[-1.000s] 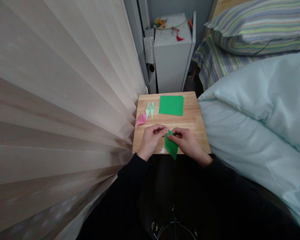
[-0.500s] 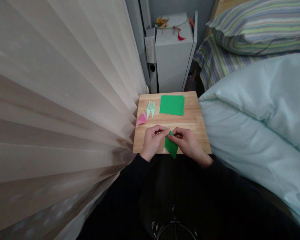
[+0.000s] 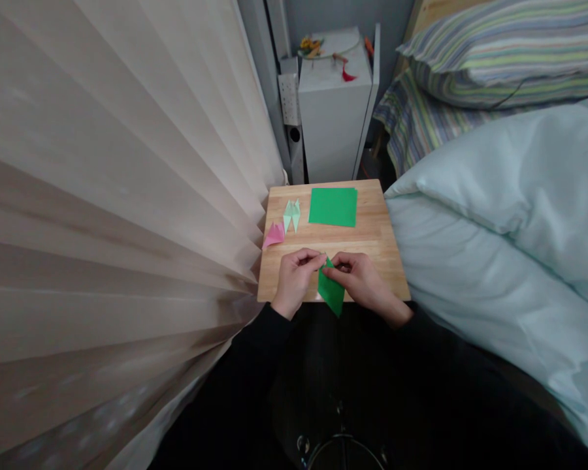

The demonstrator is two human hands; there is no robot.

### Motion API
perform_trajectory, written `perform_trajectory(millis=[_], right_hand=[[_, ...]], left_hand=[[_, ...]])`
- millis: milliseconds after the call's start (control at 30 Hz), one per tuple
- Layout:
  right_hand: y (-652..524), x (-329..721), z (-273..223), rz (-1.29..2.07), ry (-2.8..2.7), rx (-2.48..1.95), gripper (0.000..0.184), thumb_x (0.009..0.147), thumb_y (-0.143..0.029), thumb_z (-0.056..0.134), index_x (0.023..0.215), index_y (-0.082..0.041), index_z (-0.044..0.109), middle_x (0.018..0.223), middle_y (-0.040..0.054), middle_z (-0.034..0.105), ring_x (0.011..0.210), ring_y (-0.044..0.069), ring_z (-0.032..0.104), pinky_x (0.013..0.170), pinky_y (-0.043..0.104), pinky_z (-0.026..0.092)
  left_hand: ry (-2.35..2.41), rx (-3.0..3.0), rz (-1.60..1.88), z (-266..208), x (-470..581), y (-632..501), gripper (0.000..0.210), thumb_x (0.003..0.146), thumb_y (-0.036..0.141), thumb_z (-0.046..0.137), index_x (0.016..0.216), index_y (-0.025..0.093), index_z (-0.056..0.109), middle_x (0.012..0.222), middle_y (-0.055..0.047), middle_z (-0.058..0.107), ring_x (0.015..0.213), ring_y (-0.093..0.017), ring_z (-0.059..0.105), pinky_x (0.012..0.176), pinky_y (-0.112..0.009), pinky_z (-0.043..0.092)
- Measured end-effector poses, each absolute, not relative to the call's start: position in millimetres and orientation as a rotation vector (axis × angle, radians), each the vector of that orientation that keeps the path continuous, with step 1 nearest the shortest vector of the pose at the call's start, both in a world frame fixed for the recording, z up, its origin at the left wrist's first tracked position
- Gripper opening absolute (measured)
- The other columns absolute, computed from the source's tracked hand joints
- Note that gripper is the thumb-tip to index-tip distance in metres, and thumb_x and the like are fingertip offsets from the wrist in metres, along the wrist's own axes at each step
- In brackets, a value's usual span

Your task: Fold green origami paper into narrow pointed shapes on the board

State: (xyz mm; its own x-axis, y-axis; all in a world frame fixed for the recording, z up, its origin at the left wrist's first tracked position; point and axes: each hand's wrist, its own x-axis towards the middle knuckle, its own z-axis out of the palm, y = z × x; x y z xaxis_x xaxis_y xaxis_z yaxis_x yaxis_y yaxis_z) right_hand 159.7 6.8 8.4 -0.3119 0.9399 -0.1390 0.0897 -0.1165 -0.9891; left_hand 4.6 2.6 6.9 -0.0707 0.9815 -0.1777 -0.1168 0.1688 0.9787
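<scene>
Green paper [image 3: 330, 294] held over near edge of table [image 3: 376, 232], top tip pinched by left hand [image 3: 294, 279], right side pinched by right hand [image 3: 365, 279], sheets [image 3: 332, 207] stacked beyond, mint fold [image 3: 295, 217] placed left.

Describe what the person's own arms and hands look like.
Both arms wear long, plain black sleeves, the left sleeve and the right sleeve, ending near the wrists, with no visible print. The left hand and right hand are ungloved. Any small rings are too fine to tell.
</scene>
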Motion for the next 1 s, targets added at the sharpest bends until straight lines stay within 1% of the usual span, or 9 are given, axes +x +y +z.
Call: perform_trajectory(millis=[133, 233, 333, 400, 500, 567, 733, 900, 1000], right_hand=[[1, 157, 9, 1.555, -1.556, -1.184, 0.016, 0.079, -0.029, 0.070, 0.069, -0.019, 0.065, 0.062, -0.0025, 0.059, 0.058, 0.012, 0.049, 0.054, 0.026, 0.037], [-2, 154, 8, 1.594, -1.581, -1.178, 0.014, 0.080, -0.027, 0.070, 0.070, -0.018, 0.065, 0.063, -0.0021, 0.061, 0.059, 0.012, 0.049, 0.055, 0.026, 0.038], [1, 154, 4, 1.575, -1.488, -1.192, 0.016, 0.080, -0.031, 0.071, 0.071, -0.018, 0.067, 0.064, -0.0012, 0.062, 0.060, 0.013, 0.052, 0.055, 0.027, 0.039], [5, 156, 1, 1.557, -1.431, -1.195, 0.018, 0.078, -0.034, 0.072, 0.071, -0.019, 0.068, 0.065, -0.0006, 0.063, 0.060, 0.014, 0.053, 0.056, 0.028, 0.040], [9, 157, -3, 1.534, -1.415, -1.180, 0.018, 0.078, -0.037, 0.072, 0.072, -0.019, 0.070, 0.068, 0.0006, 0.067, 0.063, 0.015, 0.056, 0.058, 0.029, 0.042], [10, 157, -4, 1.524, -1.391, -1.181, 0.019, 0.078, -0.038, 0.073, 0.073, -0.020, 0.071, 0.068, 0.0013, 0.068, 0.063, 0.016, 0.058, 0.059, 0.030, 0.043], [10, 157, -3, 1.508, -1.264, -1.204, 0.021, 0.075, -0.040, 0.077, 0.073, -0.020, 0.072, 0.067, 0.0013, 0.069, 0.060, 0.015, 0.057, 0.057, 0.030, 0.042], [11, 158, 1, 1.523, -1.241, -1.208, 0.020, 0.073, -0.039, 0.080, 0.071, -0.020, 0.073, 0.064, -0.0002, 0.068, 0.056, 0.013, 0.054, 0.056, 0.029, 0.040], [10, 157, -2, 1.533, -1.215, -1.199, 0.022, 0.072, -0.040, 0.082, 0.074, -0.020, 0.075, 0.068, 0.0009, 0.070, 0.059, 0.014, 0.057, 0.057, 0.030, 0.042]], left_hand=[[1.225, 0.837, 1.260, 7, -4, 9, 0.022, 0.074, 0.037, 0.081, 0.072, 0.017, 0.073, 0.069, -0.001, 0.063, 0.065, -0.011, 0.054, 0.064, -0.026, 0.043], [1.276, 0.897, 1.319, 7, -12, 14, 0.026, 0.073, 0.040, 0.082, 0.068, 0.018, 0.070, 0.065, 0.000, 0.059, 0.062, -0.010, 0.049, 0.062, -0.026, 0.041], [1.282, 0.929, 1.285, 7, -12, 14, 0.030, 0.079, 0.046, 0.077, 0.073, 0.017, 0.072, 0.069, -0.001, 0.062, 0.065, -0.011, 0.053, 0.064, -0.026, 0.043], [1.243, 1.002, 1.206, 7, -10, 12, 0.029, 0.080, 0.045, 0.078, 0.076, 0.017, 0.073, 0.072, -0.002, 0.065, 0.068, -0.012, 0.056, 0.067, -0.027, 0.044], [1.174, 1.115, 1.093, 7, -7, 11, 0.023, 0.072, 0.036, 0.085, 0.076, 0.016, 0.073, 0.072, -0.001, 0.066, 0.069, -0.013, 0.058, 0.068, -0.027, 0.045], [1.161, 1.122, 1.075, 7, -6, 11, 0.023, 0.069, 0.034, 0.086, 0.074, 0.017, 0.072, 0.070, 0.000, 0.066, 0.067, -0.013, 0.057, 0.067, -0.027, 0.044], [1.218, 1.138, 1.115, 11, -8, 11, 0.024, 0.072, 0.036, 0.085, 0.073, 0.017, 0.072, 0.064, 0.002, 0.061, 0.061, -0.011, 0.050, 0.064, -0.027, 0.041], [1.262, 1.134, 1.152, 13, -7, 9, 0.026, 0.075, 0.039, 0.082, 0.073, 0.016, 0.073, 0.066, 0.000, 0.063, 0.061, -0.011, 0.050, 0.062, -0.027, 0.039], [1.290, 1.146, 1.188, 11, -8, 11, 0.027, 0.076, 0.040, 0.081, 0.070, 0.016, 0.070, 0.063, 0.001, 0.060, 0.059, -0.011, 0.049, 0.060, -0.026, 0.038]])
